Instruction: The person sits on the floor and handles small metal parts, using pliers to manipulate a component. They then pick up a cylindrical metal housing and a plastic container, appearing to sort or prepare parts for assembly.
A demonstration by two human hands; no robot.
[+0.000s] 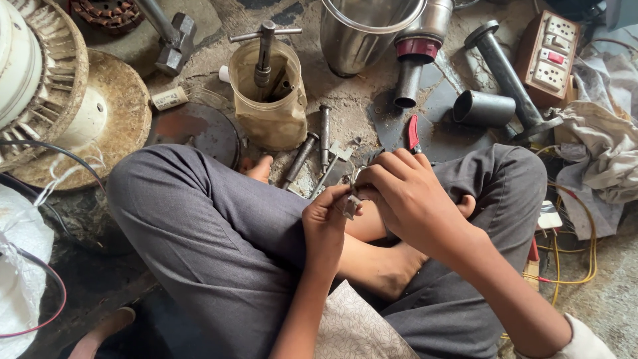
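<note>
I sit cross-legged on the floor in grey trousers. My left hand [325, 223] pinches a small grey metal part [350, 205] between thumb and fingers above my legs. My right hand [407, 196] is closed over the same part from the right and above, and it hides most of it. Just past my hands, pliers with red handles [413, 133] lie on a dark round plate [425, 129].
On the concrete floor ahead: a plastic tub [269, 100] with a T-handle tool, loose bolts [323, 136], a hammer [174, 43], a steel jar [362, 33], black tubes [484, 108]. A switch board [548, 56], cloth and yellow wires [578, 259] lie right; a fan wheel [50, 80] left.
</note>
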